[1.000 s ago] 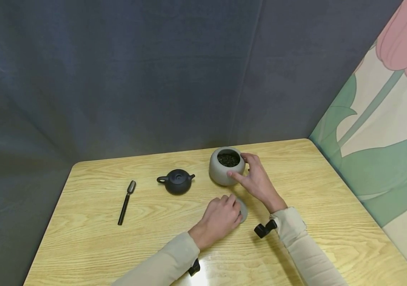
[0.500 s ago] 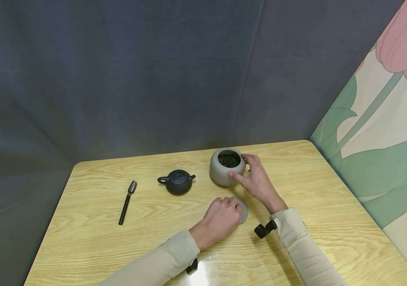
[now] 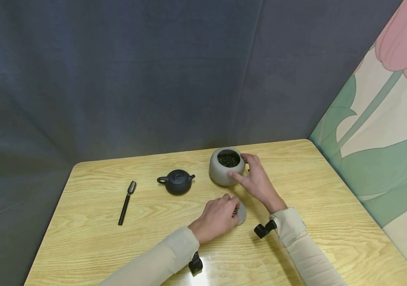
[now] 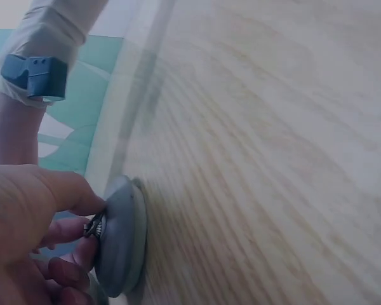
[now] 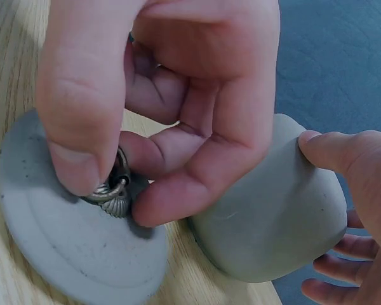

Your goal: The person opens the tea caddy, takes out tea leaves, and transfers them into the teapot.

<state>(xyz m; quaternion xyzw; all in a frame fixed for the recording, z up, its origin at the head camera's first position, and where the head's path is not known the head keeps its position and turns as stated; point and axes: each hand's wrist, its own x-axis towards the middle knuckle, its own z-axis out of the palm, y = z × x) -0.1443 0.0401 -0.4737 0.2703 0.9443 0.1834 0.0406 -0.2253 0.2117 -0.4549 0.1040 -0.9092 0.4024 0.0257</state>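
Note:
A round grey lid [image 3: 241, 214] with a small metal ring knob [image 5: 116, 194] lies on the table in front of the grey jar. My left hand [image 3: 215, 218] is over it, thumb and fingers curled about the ring. In the right wrist view the thumb [image 5: 82, 165] is against one side of the ring. The rounded grey jar [image 3: 219, 172] stands upright, its mouth uncovered, with dark tea leaves [image 3: 228, 159] inside. My right hand [image 3: 257, 178] holds the jar by its right side, thumb at the front and fingers round the back.
A small black teapot [image 3: 178, 182] stands left of the jar, its spout to the right. Further left lies a scoop [image 3: 126, 204] with a dark handle. Dark cloth [image 3: 153, 79] hangs behind the wooden table [image 3: 81, 222], and a flowered cloth [image 3: 385, 159] along its right.
The left hand has shifted slightly and its fingers have moved on the lid, so that the metal ring shows now. The right hand and the jar stay in place.

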